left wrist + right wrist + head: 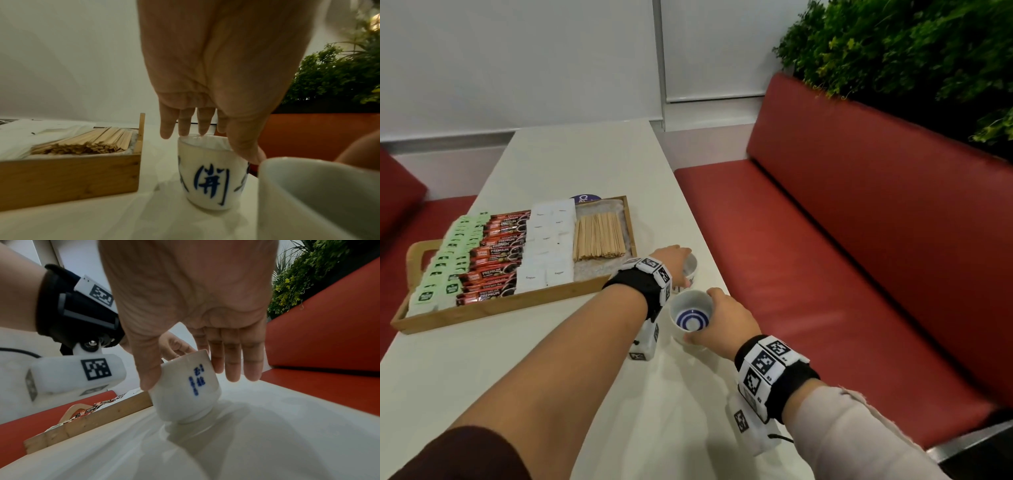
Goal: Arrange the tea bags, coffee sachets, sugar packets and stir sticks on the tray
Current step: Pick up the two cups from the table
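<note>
Four neat rows already fill the wooden tray [599, 286]: green tea bags [453, 253] on the far left, red coffee sachets [496, 255], white sugar packets [549, 245], and a bundle of stir sticks [599, 236] on the right end. It sits on the white bench [571, 164], with a red seat [825, 260] and a leafy planter [914, 58] beyond.

Both hands are busy with two small white cups just off the tray's right corner. The left hand [674, 260] reaches down over the farther cup [213, 172], fingertips [202, 128] on its rim and thumb against its side, gripping it from above. The right hand [726, 323] grips the nearer cup [691, 313], the one with blue rings inside; from the right wrist view it looks tipped, thumb on one side and fingers on the other.

To my eye the arranging itself is done, and this step is about the cups. Next they would probably need to be lifted straight and set down gently, clear of the stir sticks so nothing gets knocked.
</note>
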Available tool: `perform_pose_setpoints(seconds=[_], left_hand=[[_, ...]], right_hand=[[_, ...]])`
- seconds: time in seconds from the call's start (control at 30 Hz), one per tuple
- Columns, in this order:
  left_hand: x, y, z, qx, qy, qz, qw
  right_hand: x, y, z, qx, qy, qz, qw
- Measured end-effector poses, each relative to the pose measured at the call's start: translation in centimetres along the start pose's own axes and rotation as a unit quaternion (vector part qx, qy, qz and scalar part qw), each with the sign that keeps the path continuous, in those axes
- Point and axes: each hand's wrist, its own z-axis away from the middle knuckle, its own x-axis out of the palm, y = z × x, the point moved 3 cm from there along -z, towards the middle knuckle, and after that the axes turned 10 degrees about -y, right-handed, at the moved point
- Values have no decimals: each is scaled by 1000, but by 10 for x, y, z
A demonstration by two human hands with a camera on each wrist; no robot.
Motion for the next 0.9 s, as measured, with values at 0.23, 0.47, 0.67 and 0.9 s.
perform_pose_setpoints(seconds=[0.23, 0.47, 0.67, 0.9], left_hand=[[-11, -14, -23, -28, 14, -42, 999], [-31, -43, -57, -60, 11, -37, 997], [-46, -69, -86, -74, 17, -28, 997], [-51, -91, -106, -74, 67, -43, 994]], right_hand=[[-5, -6, -20, -7, -4, -4, 1000], [-12, -18, -57, -8, -9, -9, 1000], [-18, -31, -97, -13, -10, -11, 1000], [-21, -51, -136, -24, -18, -1, 1000]])
